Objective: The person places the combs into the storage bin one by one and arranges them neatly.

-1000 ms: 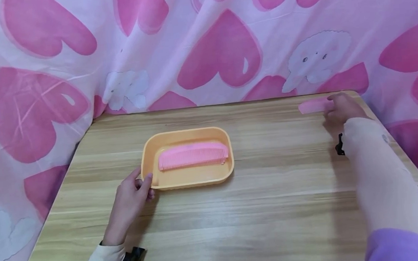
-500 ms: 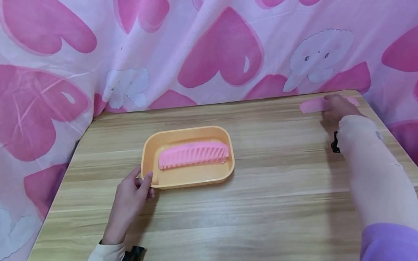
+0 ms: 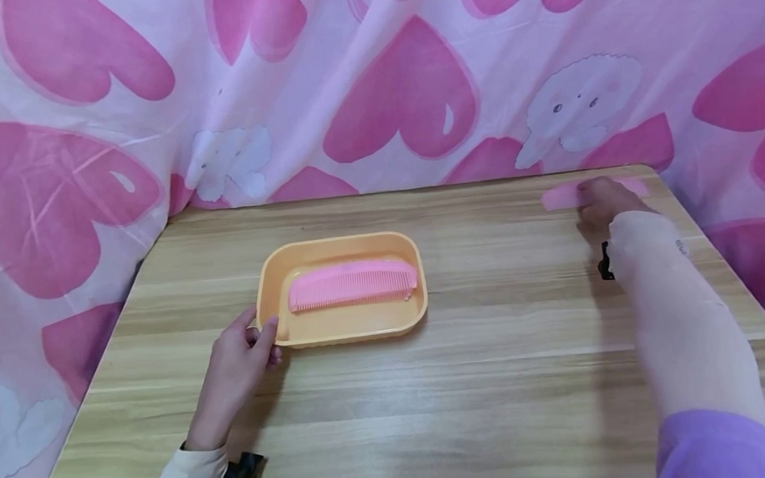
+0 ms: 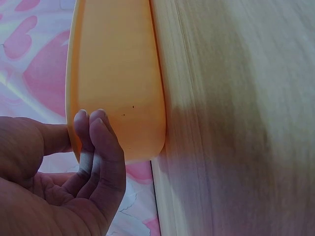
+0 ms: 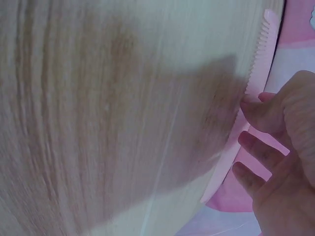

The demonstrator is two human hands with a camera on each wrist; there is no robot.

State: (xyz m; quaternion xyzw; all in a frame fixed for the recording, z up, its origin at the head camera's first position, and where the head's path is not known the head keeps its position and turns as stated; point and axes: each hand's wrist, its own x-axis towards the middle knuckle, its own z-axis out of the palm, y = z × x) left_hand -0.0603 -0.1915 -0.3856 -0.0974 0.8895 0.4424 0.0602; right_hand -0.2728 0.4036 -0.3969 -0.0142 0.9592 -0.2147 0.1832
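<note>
A pink comb [image 3: 352, 279] lies in a shallow yellow-orange plastic tray [image 3: 346, 338] on the table. With the thumb over the rim and fingers against the outer wall, my left hand [image 3: 240, 356] holds the tray's near left corner; the left wrist view shows these fingers [image 4: 106, 142] bent at the wall. At the back right corner of the table is a second pink comb [image 5: 263, 64]. My right hand [image 3: 609, 201] pinches it near its middle, thumb and index finger at its edges, while the other fingers stay apart from it. The hand covers the comb's middle in the head view.
The wood-grain table [image 3: 435, 413] ends just behind the second comb. A pink curtain [image 3: 398, 82] with hearts hangs along the back and both sides. A black clip-like device [image 3: 242, 471] sits on the left wrist.
My right hand has slid left along the second comb, from its right end to near its middle. My left hand, the tray and the comb inside have stayed in place.
</note>
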